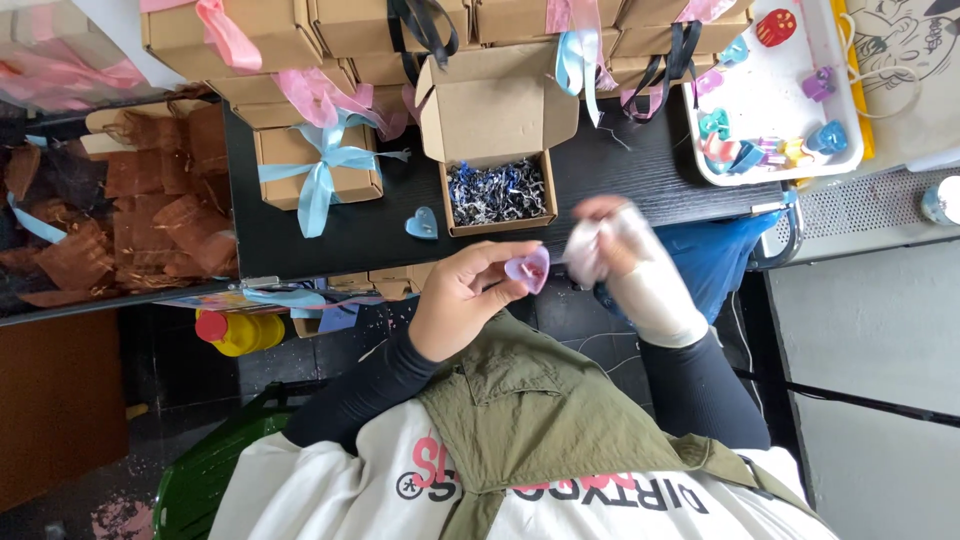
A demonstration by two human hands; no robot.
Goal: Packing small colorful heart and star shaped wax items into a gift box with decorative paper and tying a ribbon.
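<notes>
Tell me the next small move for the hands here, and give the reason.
Probably lower the pink heart into the open box. The left hand pinches it just short of the box, whose blue-and-white shredded filling lies bare, and the blurred right hand holds a pale crumpled wad.

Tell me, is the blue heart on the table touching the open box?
Apart. The head view shows bare dark tabletop between the blue heart and the open box with shredded paper.
</notes>
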